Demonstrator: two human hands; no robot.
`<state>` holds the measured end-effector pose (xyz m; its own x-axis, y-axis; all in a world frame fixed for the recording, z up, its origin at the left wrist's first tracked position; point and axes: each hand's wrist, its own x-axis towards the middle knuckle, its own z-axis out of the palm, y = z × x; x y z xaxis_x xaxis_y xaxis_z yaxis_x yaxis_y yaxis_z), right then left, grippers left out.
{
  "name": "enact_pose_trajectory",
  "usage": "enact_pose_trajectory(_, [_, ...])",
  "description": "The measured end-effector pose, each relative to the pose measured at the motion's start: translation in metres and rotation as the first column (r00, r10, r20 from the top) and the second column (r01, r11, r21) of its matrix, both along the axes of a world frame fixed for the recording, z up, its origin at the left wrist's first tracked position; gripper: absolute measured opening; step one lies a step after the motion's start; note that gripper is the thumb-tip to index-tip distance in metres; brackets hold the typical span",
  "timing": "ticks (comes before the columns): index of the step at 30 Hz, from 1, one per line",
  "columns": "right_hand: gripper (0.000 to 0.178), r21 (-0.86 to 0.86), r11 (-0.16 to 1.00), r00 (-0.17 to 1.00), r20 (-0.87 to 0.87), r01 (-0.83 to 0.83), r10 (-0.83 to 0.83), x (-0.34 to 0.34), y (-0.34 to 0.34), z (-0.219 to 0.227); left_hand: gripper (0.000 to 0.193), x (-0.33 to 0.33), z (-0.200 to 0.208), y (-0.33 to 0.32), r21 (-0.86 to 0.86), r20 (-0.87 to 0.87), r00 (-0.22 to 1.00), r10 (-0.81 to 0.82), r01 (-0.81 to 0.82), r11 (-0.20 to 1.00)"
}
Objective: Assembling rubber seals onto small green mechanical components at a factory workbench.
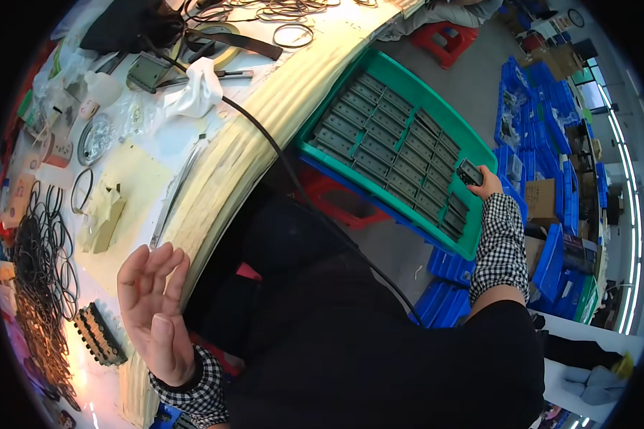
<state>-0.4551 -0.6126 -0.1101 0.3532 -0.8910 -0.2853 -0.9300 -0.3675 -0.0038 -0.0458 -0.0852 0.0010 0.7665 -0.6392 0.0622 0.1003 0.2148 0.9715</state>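
Observation:
My right hand (489, 184) is closed on a small dark grey rectangular part (469, 172) at the right side of a green tray (397, 64). Rows of long dark grey blocks (390, 136) lie flat in that tray, side by side. My left hand (157, 314) is raised by the table's edge, palm showing, fingers extended and thumb apart, with nothing in it. Left of that hand, a dark strip-shaped part (99, 334) with black knobs along its sides lies on the table. Both forearms wear black-and-white checked sleeves.
On the white table (132, 214) lie bundled black cords (46, 250), a yellow tape roll (215, 46), white tissue (197, 93) and a small grey device (148, 73). A black cable (293, 171) crosses in front of me. Red stools (445, 41) and blue bins (544, 107) stand beyond.

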Motion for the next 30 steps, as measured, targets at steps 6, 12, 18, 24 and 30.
enact_pose_trajectory(6, [0.063, 0.037, 0.995, 0.99, -0.102, 0.096, -0.092, -0.024, -0.006, -0.029, 0.078, 0.005, -0.005, -0.006, -0.004, -0.009, 0.998, -0.06, 0.06, 0.998])
enact_pose_trajectory(12, [0.062, 0.08, 0.994, 0.985, -0.162, 0.068, -0.055, -0.028, -0.014, -0.044, 0.077, 0.006, -0.007, -0.009, -0.023, -0.021, 0.999, -0.046, 0.046, 0.999])
enact_pose_trajectory(18, [0.064, 0.165, 0.985, 0.984, -0.178, 0.052, -0.023, -0.03, -0.024, -0.049, 0.071, 0.012, -0.012, -0.001, -0.052, -0.024, 0.999, -0.036, 0.035, 0.998])
enact_pose_trajectory(24, [0.066, 0.212, 0.977, 0.993, -0.102, -0.036, 0.059, -0.039, -0.037, -0.044, 0.071, 0.01, -0.015, 0.003, -0.051, -0.032, 0.999, -0.016, 0.014, 0.999])
enact_pose_trajectory(30, [0.071, 0.032, 0.987, 0.962, -0.228, 0.16, -0.148, -0.024, -0.056, -0.047, 0.072, 0.006, -0.015, 0.001, -0.047, -0.067, 0.998, -0.002, -0.002, 0.999])
